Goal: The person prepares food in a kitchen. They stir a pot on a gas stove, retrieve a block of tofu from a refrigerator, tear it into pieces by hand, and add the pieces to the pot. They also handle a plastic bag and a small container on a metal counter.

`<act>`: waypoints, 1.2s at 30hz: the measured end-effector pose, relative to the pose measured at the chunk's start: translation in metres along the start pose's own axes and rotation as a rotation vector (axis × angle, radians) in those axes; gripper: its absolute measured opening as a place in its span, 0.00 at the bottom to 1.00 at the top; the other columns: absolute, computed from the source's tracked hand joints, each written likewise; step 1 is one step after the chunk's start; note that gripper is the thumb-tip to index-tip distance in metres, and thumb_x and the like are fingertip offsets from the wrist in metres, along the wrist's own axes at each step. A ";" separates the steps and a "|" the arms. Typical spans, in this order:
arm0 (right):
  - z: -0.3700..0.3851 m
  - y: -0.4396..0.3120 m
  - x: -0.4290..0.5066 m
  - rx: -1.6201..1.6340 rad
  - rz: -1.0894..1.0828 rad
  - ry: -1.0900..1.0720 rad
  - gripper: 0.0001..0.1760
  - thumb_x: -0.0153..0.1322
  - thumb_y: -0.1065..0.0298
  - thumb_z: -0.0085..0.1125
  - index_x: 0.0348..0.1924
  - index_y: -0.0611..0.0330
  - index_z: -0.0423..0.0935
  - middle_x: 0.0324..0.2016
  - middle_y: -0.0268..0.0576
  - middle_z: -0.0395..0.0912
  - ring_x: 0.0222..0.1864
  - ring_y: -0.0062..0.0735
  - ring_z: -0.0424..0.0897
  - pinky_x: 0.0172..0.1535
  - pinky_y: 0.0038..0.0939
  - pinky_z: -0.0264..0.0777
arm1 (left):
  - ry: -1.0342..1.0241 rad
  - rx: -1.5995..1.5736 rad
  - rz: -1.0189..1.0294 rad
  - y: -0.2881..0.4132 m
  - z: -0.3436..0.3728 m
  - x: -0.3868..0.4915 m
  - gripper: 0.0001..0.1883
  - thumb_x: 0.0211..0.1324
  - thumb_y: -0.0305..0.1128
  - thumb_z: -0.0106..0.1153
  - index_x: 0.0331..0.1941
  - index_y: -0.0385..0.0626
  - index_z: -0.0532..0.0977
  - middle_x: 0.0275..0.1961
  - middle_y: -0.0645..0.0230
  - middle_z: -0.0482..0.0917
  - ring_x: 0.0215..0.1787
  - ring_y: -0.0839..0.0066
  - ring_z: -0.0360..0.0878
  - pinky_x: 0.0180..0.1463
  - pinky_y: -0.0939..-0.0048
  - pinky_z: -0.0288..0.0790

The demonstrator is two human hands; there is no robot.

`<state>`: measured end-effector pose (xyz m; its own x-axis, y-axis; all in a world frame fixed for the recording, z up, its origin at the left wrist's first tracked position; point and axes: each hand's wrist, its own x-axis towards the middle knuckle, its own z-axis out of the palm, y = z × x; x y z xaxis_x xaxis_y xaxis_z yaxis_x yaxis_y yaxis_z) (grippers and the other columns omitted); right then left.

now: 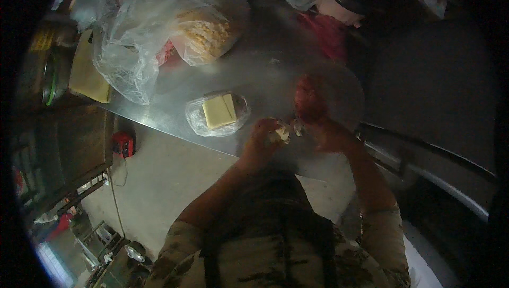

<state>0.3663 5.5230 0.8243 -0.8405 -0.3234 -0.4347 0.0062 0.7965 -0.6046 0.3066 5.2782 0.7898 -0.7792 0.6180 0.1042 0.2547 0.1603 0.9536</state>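
Observation:
My left hand (264, 139) is closed around a pale, crumpled piece (283, 133) near the front edge of the metal table (175, 129); what the piece is cannot be told. Right beside it is my right hand (312, 105), blurred, with a small whitish bit (297, 128) at its lower side; whether it grips this is unclear. To the left of both hands, a pale yellow block (219, 111), cheese or butter by its look, lies on clear plastic wrap (195, 123).
A large clear plastic bag (127, 49) and a bag of yellowish, crumbly food (204, 35) lie at the back left. Beyond the table's left edge stands a yellow board or box (89, 73). A red cloth or bag (326, 33) is at the back right. A red device (123, 144) sits below left.

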 end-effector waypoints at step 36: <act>0.017 -0.051 -0.017 0.058 0.009 0.510 0.33 0.60 0.56 0.66 0.53 0.66 0.69 0.54 0.52 0.69 0.59 0.51 0.67 0.60 0.45 0.62 | -0.094 -1.399 -0.627 -0.055 -0.045 -0.012 0.15 0.62 0.44 0.47 0.38 0.44 0.74 0.34 0.64 0.76 0.34 0.68 0.75 0.38 0.72 0.69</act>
<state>0.3895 5.4793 0.8514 -0.9976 -0.0148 -0.0681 0.0327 0.7640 -0.6444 0.2763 5.2273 0.7485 -0.5007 0.7832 -0.3687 -0.8575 -0.3907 0.3347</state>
